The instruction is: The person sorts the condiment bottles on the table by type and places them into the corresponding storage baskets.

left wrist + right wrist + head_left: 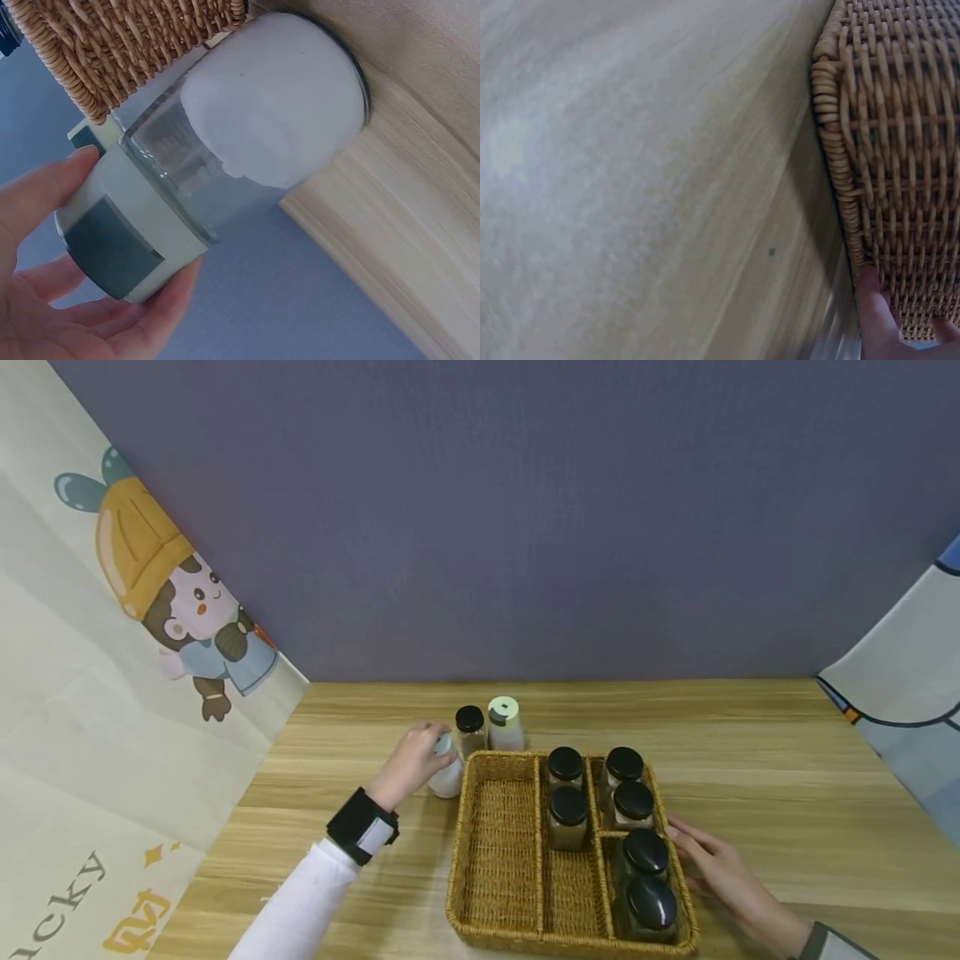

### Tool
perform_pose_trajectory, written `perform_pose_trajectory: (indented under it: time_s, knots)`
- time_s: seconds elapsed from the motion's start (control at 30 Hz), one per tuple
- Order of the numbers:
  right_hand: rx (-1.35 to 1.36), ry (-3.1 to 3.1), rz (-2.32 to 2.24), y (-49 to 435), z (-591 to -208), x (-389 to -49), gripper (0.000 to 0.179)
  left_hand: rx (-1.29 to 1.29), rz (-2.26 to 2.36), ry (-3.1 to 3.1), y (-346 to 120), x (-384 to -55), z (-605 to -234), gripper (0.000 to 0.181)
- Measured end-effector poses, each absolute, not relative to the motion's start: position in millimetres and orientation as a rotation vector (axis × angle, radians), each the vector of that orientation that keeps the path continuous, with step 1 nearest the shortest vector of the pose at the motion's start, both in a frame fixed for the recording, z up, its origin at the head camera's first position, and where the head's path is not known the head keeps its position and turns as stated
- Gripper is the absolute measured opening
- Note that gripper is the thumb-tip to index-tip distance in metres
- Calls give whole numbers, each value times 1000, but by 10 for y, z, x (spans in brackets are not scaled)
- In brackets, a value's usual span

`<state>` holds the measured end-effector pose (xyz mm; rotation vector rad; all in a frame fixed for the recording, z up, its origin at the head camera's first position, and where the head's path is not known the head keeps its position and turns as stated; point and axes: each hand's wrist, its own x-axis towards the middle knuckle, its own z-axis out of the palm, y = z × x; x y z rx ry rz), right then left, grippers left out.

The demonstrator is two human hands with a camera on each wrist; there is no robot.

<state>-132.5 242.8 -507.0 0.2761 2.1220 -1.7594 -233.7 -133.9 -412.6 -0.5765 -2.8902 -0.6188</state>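
Note:
My left hand (415,764) grips a glass jar (447,774) by its pale cap, just left of the wicker basket (495,927). In the left wrist view, this jar (274,105) holds white powder and has a dark green patch on the cap; thumb and fingers curl around the cap. At the basket's right side, my right hand (716,868) rests its extended fingers against the woven wall. The right wrist view shows fingertips (874,304) touching the wicker (907,150) low down. The basket's left compartment has no jars in it.
Black-lidded jars stand in the basket: two in the middle compartment (567,810), two at the back right (632,802), two at the front right (649,906). Behind the basket are a black-lidded jar (471,731) and a pale-capped jar (506,722). A dark blue-grey panel (555,527) borders the wooden table (750,718).

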Motion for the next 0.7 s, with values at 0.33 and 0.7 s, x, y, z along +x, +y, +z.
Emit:
perform_pose_trajectory:
  time_s: [0.33,0.7]
  knots:
    - [270,2125,-1768,2429,-5070,-1310,65,-594,-638,-2854,-1329,-2338,-4049,40]
    - [285,2111,-1769,2426,-5064,-1311,66,-623,-621,-2873,-1322,-2356,-3819,39]
